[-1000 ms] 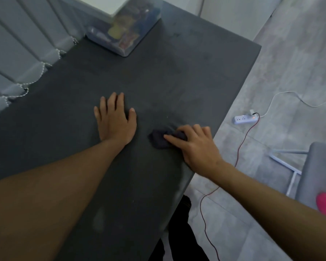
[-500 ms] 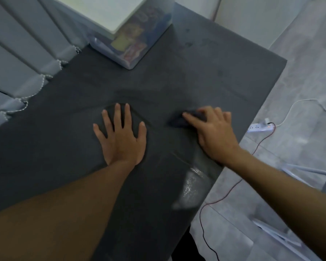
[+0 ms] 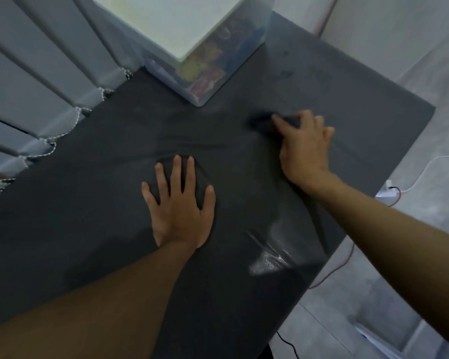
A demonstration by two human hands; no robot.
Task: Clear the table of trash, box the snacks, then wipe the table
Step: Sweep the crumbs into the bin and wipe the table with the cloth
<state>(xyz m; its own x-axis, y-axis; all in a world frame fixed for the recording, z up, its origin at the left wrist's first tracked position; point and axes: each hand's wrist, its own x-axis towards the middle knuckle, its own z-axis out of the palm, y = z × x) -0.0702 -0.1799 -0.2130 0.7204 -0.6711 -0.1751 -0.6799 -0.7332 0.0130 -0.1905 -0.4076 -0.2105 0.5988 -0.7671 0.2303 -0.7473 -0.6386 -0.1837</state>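
Head view, item by item. Surface (image 3: 88, 203): dark, creased round the planted hand, with no loose trash or stray snacks showing on the part in view. Storage box (image 3: 205, 86): clear plastic, standing at the far edge near the blinds (image 3: 36, 73), white lid (image 3: 171, 19) on, coloured snack packets (image 3: 205, 73) visible through its wall. Left hand (image 3: 179, 211): flat on the middle of the surface, fingers spread and straight, holding nothing, apparently bracing. Right hand (image 3: 305, 149): reached toward the far right part of the surface, fingers bent over a small dark cloth (image 3: 262, 123) and gripping it against the top; the cloth is blurred, just ahead of the fingertips. Wet streak (image 3: 270, 257): shiny patch near the right edge, closer to the person. Power strip (image 3: 385, 194): on the floor (image 3: 412, 60) beyond the right edge. Status, as judged: clearing and boxing look complete; wiping is under way, with the near right area apparently covered and the far corner, the strip beside the box and the left side seemingly left to do.
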